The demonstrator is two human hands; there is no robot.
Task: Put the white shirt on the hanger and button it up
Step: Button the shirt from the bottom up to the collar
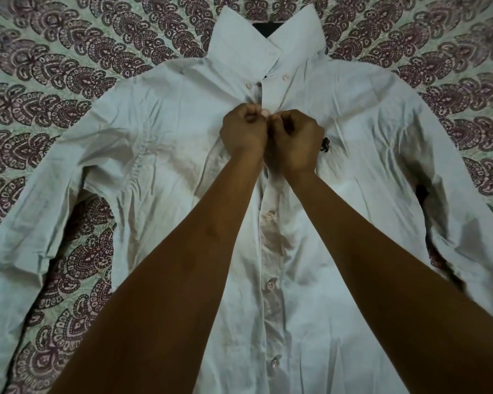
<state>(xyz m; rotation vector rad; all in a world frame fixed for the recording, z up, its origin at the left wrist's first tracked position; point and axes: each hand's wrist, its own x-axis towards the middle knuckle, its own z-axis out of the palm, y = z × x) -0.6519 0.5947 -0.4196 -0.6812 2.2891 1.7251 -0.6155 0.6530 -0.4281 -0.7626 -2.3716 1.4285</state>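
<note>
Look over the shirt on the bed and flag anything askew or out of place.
The wrinkled white cotton shirt lies front up on the patterned bedspread. A small dark mark sits on the chest beside the right hand; what it is, I cannot tell. Both hands pinch the placket near the collar.

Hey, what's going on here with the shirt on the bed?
A person is buttoning a white shirt laid flat, front up, on a patterned bedspread. The left hand and right hand are side by side at the upper chest, pinching the front placket just below the collar. Three buttons lower down look fastened. Something dark shows inside the collar opening, probably the hanger, though too little is visible to be sure.
</note>
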